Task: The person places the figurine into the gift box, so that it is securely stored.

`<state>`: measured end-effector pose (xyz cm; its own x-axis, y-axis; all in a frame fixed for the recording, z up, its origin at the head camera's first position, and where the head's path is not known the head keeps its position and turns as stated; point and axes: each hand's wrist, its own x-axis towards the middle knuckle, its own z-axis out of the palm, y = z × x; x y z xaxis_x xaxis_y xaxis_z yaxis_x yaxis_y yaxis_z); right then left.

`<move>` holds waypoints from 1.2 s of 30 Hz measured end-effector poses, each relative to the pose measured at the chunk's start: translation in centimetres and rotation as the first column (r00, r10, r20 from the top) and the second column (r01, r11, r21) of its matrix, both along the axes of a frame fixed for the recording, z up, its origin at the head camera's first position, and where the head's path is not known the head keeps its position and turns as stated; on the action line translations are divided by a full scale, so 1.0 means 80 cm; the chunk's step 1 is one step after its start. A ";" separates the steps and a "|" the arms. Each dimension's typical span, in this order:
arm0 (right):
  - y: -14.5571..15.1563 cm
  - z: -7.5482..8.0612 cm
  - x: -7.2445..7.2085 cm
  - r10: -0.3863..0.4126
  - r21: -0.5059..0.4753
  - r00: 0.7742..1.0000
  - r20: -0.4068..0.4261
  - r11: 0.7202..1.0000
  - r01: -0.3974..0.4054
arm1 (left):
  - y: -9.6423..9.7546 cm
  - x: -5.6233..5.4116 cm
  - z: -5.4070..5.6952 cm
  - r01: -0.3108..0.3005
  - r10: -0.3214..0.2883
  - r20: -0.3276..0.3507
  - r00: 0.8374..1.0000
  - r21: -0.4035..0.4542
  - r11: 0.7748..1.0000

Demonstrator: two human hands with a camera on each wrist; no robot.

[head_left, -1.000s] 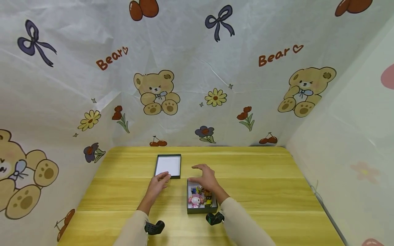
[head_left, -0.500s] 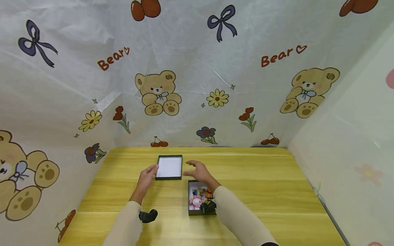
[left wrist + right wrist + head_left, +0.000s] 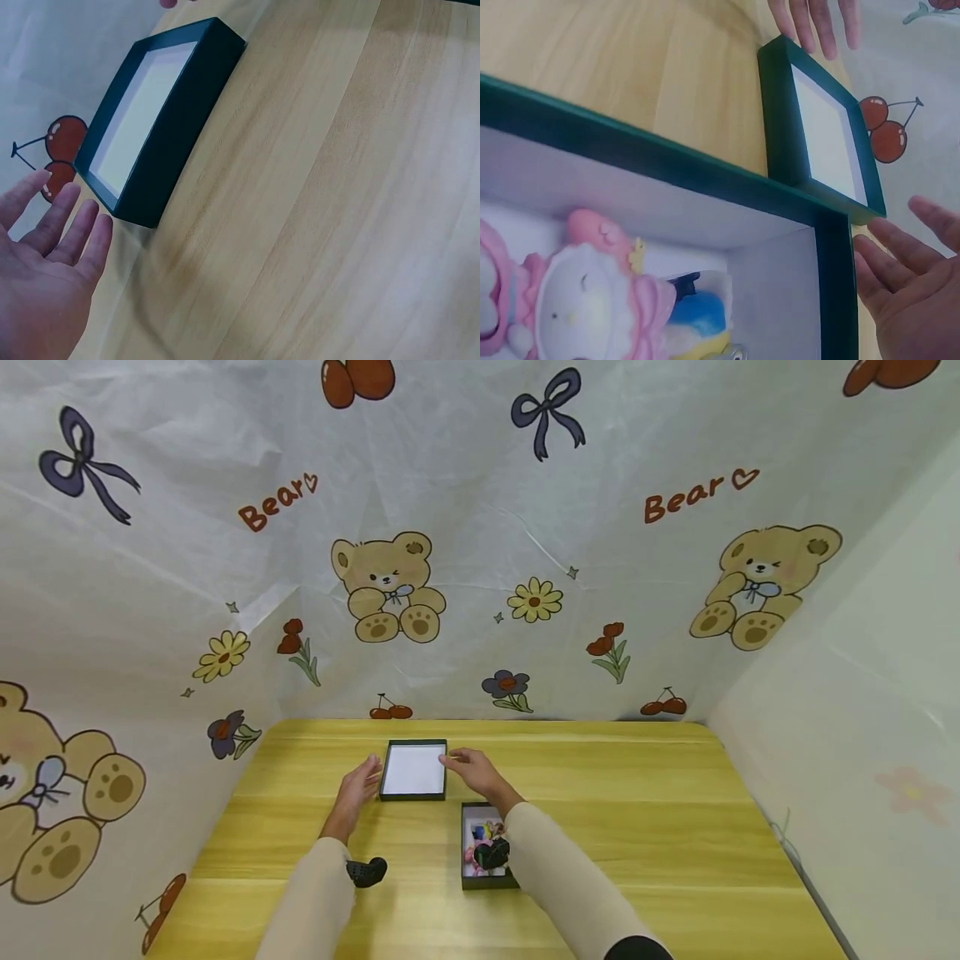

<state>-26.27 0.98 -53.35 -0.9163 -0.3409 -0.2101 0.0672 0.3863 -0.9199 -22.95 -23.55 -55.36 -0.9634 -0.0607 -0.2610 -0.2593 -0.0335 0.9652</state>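
Note:
A shallow dark green box lid (image 3: pixel 412 770) with a white inside lies hollow side up on the table. My left hand (image 3: pixel 356 793) is beside its left edge, with straight, spread fingers (image 3: pixel 75 232) that look just apart from it in the left wrist view. At the lid's right edge is my right hand (image 3: pixel 480 774), fingers extended; whether it touches the lid I cannot tell. Under my right forearm stands the open green box (image 3: pixel 491 884), partly hidden. It holds small toys, among them a pink figure (image 3: pixel 585 300) and a blue and yellow toy (image 3: pixel 697 319).
The wooden table (image 3: pixel 600 827) extends around the lid and box. Behind it hangs a white sheet (image 3: pixel 450 668) printed with bears, flowers and cherries. A pale cable (image 3: pixel 802 877) runs along the table's right side.
My right hand has moved forward and left from over the box to the lid's right edge. My left hand has shifted from the lid's near left corner to its left side.

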 end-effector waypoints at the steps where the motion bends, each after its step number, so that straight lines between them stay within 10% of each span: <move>1: -0.001 -0.001 -0.001 -0.004 -0.007 1.000 0.011 1.000 0.004 | 0.000 -0.002 -0.001 -0.004 0.004 0.008 1.000 0.000 1.000; 19: -0.020 -0.012 -0.014 0.000 -0.249 0.979 0.205 0.967 0.052 | 0.007 -0.010 -0.003 -0.002 0.005 0.078 0.997 -0.043 0.999; 36: -0.020 -0.010 -0.008 -0.031 -0.264 0.964 0.265 0.959 0.103 | 0.015 -0.009 -0.004 -0.046 0.046 0.093 0.995 -0.003 0.999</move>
